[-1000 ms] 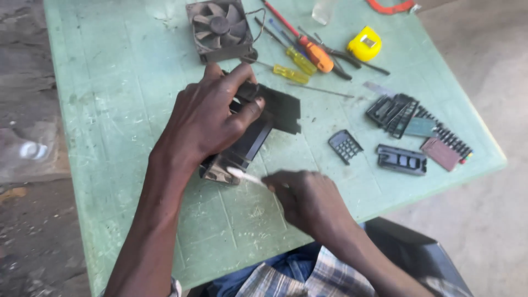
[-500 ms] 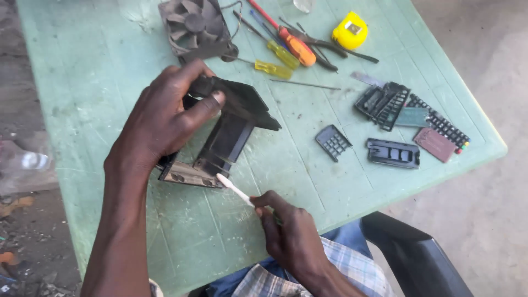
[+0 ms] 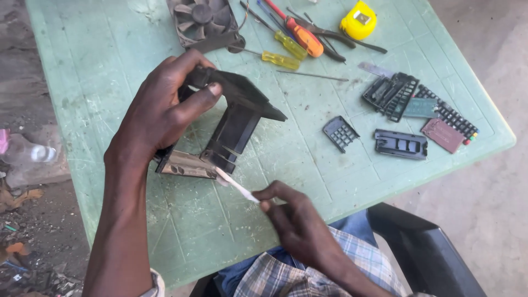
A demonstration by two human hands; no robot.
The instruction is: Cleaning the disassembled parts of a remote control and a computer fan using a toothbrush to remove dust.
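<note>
Since half a second ago we've tipped the black plastic housing [image 3: 220,129] up on the green table [image 3: 99,82]; left hand [image 3: 159,113] fingers clamp its top, right hand [image 3: 300,220] pinches a thin white stick [image 3: 237,186] at its metal base; push harder and that stick probably snaps or skids off.

Black housing [image 3: 231,124] now more upright.
</note>
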